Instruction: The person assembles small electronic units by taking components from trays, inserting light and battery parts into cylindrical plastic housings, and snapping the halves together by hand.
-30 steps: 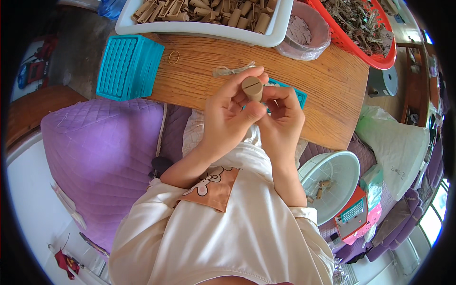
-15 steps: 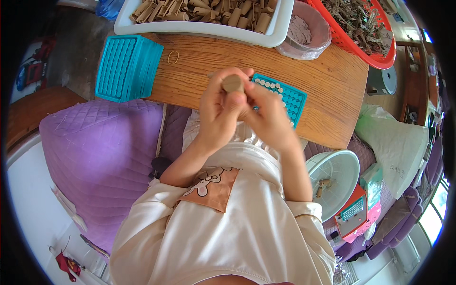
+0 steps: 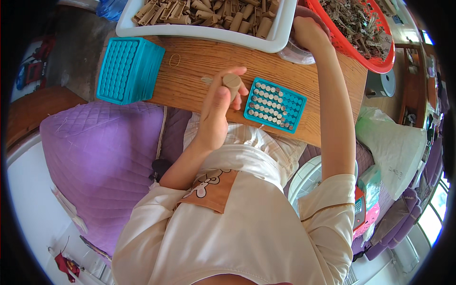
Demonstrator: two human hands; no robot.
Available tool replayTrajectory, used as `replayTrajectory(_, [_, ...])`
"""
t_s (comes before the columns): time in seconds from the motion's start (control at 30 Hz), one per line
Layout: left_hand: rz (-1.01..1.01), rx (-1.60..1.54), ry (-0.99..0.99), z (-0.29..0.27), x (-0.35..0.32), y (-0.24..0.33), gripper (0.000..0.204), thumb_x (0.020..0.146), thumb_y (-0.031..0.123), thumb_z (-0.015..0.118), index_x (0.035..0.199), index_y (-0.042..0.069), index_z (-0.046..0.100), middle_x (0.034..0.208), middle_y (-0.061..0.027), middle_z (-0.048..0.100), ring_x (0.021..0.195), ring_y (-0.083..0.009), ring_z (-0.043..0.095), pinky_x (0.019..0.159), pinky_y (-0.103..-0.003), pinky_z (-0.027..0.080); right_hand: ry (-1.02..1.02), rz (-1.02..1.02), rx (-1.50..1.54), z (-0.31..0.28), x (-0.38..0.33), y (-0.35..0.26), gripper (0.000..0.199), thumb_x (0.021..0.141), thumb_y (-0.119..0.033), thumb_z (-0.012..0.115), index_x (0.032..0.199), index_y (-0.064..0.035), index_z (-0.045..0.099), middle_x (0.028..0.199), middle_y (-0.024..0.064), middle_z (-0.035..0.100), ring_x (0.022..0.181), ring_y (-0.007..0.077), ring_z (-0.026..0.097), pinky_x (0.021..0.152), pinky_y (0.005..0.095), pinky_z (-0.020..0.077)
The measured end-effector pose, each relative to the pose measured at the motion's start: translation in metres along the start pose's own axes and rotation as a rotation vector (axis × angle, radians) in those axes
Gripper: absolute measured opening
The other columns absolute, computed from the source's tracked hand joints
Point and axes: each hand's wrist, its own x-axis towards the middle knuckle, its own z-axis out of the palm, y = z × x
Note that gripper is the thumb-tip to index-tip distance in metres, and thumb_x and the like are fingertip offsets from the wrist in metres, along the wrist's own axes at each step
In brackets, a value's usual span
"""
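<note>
A short brown tube-like cylinder [image 3: 232, 81], its round end toward me, is held upright by my left hand [image 3: 216, 109], closed around it over the table. My right hand [image 3: 308, 32] reaches far forward into the round plastic-lined tub [image 3: 298, 54]; its fingers are hidden by the hand and the tub, so their grip does not show. Just right of my left hand lies a teal tray [image 3: 300, 107] with rows of round wells, many filled with small whitish and silvery discs. At the back, a white bin [image 3: 199, 34] is heaped with similar brown tubes [image 3: 237, 21].
A stack of teal trays [image 3: 128, 69] stands on the left of the wooden table [image 3: 183, 90], beside a rubber band [image 3: 175, 60]. A red basket [image 3: 384, 59] of dried scraps is at the back right. My right arm partly covers a pale basin [image 3: 301, 178] below the table edge.
My right hand has left the cylinder and moved up and right into the tub. My left hand keeps the cylinder in nearly the same place. The tray is now uncovered.
</note>
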Motion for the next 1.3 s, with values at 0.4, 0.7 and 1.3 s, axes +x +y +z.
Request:
replayTrajectory(0.4, [-0.231,-0.463,-0.031,0.001,0.003,0.000,0.036,0.088,0.027,0.041,0.114,0.003,0.039,0.104,-0.0104,0.050,0.093,-0.0181,0.053,0.061,-0.023,0.049,0.276,0.071,0.684,-0.037,-0.050,-0.011,0.018,0.076,-0.014,0.054,0.091,-0.0069,0.059,0.074,0.0079,0.062,0.056,0.0140,0.056,0.056,0.0242,0.0445])
replayTrajectory(0.7, [-0.584,-0.850,-0.010,0.010,0.000,0.006,0.044,0.084,0.034,0.047,0.111,0.000,0.040,0.099,-0.0128,0.055,0.086,-0.0201,0.059,0.037,-0.014,0.047,0.313,-0.122,1.469,-0.041,-0.145,-0.063,0.007,0.076,0.001,0.052,0.081,0.0029,0.056,0.086,0.0102,0.059,0.084,0.0160,0.058,0.071,0.0286,0.0472])
replayTrajectory(1.3, [-0.633,-0.688,-0.118,0.021,-0.001,0.000,0.042,0.086,0.033,0.043,0.113,0.002,0.042,0.092,-0.0113,0.058,0.076,-0.0186,0.062,0.034,-0.013,0.042,0.362,-0.179,1.226,-0.046,-0.171,-0.071,0.005,0.070,0.002,0.056,0.074,0.0024,0.054,0.087,0.0140,0.059,0.071,0.0217,0.061,0.061,0.0275,0.0494])
